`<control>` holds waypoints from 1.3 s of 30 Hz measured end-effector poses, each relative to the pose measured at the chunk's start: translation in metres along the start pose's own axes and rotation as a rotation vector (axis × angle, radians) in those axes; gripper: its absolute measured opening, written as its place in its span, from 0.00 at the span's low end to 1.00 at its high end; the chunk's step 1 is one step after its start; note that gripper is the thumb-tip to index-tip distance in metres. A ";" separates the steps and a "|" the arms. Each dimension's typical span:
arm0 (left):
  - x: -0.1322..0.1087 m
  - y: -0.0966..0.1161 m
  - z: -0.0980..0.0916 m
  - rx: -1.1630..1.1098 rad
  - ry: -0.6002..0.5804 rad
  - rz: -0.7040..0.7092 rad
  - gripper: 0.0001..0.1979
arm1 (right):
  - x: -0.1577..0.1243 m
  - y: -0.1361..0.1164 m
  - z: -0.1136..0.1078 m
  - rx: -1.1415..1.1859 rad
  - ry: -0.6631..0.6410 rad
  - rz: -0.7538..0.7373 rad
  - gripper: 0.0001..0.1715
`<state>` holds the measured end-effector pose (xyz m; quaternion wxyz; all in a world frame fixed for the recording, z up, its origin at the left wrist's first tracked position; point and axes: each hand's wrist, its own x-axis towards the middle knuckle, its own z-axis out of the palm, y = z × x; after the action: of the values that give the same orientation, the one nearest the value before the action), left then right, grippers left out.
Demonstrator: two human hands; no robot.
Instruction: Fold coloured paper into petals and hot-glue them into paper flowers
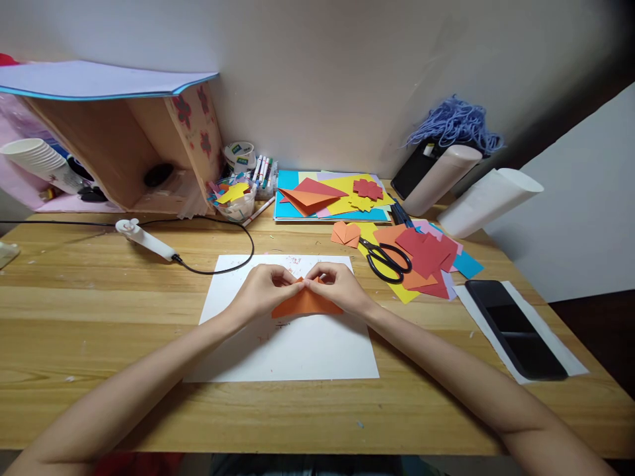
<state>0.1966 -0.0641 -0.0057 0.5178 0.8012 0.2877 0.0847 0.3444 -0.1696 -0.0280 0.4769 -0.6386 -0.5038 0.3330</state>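
Observation:
A folded piece of orange paper (303,305) is held over a white sheet (297,357) marked with small reddish specks. My left hand (265,289) pinches it from the left, thumb and finger meeting near its upper middle. From the other side my right hand (342,289) grips the same paper, its thumb tip beside the left one. The lower edge of the paper spreads out below both thumbs. My fingers partly hide its top folds.
Black-handled scissors (389,259) lie on coloured paper scraps (429,251), beside an orange paper heart (346,233). A phone (513,327) rests at the right. A white corded tool (149,241) lies left. Behind stand a paper stack (288,211), a cardboard box (198,145) and white rolls (489,201).

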 end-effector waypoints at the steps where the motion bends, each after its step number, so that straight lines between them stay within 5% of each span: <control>1: 0.000 0.000 0.000 -0.012 -0.001 -0.006 0.14 | 0.000 0.000 0.000 -0.002 0.003 0.002 0.09; 12: 0.000 -0.001 0.003 -0.044 -0.063 0.042 0.12 | 0.001 -0.007 -0.007 0.044 -0.107 0.020 0.09; 28: 0.003 -0.005 0.004 -0.071 -0.128 0.039 0.14 | 0.001 -0.010 -0.007 -0.004 -0.089 0.009 0.07; 39: 0.001 0.002 0.001 -0.063 -0.018 0.001 0.11 | 0.005 -0.005 -0.011 -0.037 -0.106 0.075 0.11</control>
<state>0.1986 -0.0645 -0.0045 0.5454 0.7853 0.2797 0.0870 0.3542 -0.1677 -0.0197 0.4246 -0.6472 -0.5103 0.3747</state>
